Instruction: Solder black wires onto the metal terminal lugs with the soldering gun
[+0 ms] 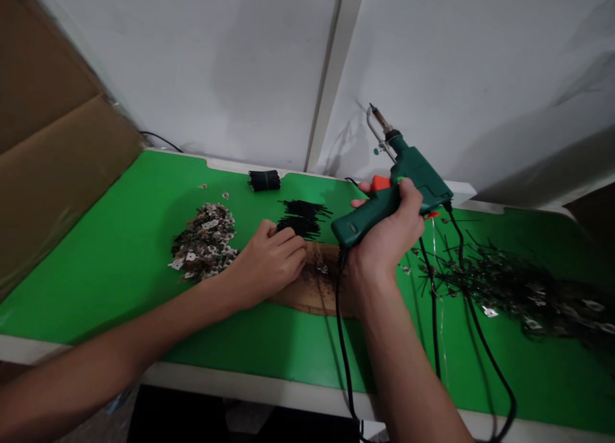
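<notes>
My right hand [389,232] is wrapped round the handle of a green soldering gun [418,174] with an orange trigger, its tip pointing up toward the wall. My left hand [276,260] is closed, fingers curled down at the left edge of a scorched wooden board [312,296]. Whatever those fingers hold is hidden. Just beyond them lies a loose pile of short black wires [300,219]. A small metal piece [321,269] rests on the board between my hands.
Left of my left hand is a heap of small metal tabs [206,241]. A tied bundle of black wires [264,180] lies farther back. Wires with metal tabs [519,289] are piled at right, near the gun's cords. A cardboard box [57,123] stands at left.
</notes>
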A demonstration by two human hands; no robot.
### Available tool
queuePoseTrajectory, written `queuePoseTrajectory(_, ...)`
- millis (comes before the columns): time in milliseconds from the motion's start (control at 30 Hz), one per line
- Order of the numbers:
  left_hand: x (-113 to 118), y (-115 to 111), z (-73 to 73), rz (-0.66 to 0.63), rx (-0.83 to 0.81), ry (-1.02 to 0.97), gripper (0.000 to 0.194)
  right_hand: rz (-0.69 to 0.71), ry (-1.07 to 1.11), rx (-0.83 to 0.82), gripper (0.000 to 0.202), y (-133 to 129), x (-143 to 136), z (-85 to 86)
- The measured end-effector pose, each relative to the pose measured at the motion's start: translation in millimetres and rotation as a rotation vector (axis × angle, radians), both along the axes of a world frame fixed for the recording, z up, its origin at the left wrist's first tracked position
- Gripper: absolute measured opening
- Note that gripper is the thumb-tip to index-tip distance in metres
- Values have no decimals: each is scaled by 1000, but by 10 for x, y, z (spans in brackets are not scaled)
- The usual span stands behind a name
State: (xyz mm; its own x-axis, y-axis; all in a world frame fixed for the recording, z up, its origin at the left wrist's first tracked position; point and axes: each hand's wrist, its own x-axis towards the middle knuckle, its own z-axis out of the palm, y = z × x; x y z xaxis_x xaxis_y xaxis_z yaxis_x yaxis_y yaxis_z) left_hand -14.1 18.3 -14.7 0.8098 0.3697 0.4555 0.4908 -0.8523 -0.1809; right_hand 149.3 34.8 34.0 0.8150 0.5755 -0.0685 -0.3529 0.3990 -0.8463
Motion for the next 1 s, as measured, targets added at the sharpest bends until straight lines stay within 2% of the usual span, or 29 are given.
queuePoseTrajectory(267, -24, -1, 9, -18, -18, 7, 23, 12, -16, 11, 21, -6, 5, -11)
queuePoseTrajectory(600, -12, -10, 58, -32, 35, 126, 24, 34, -30, -14, 20, -14, -10, 0)
queuePoseTrajectory(767, 5, 2, 3, -3, 23, 104, 23, 42, -34, -49, 20, -20, -7, 9)
queuePoseTrajectory(867, 0, 16, -39, 3, -47, 53, 22, 47, -35, -30, 21, -23, -3, 2)
queuePoseTrajectory(1000, -31, 51, -9, 8, -273, -85, 23, 62, -61, -18, 24, -31, -5, -27)
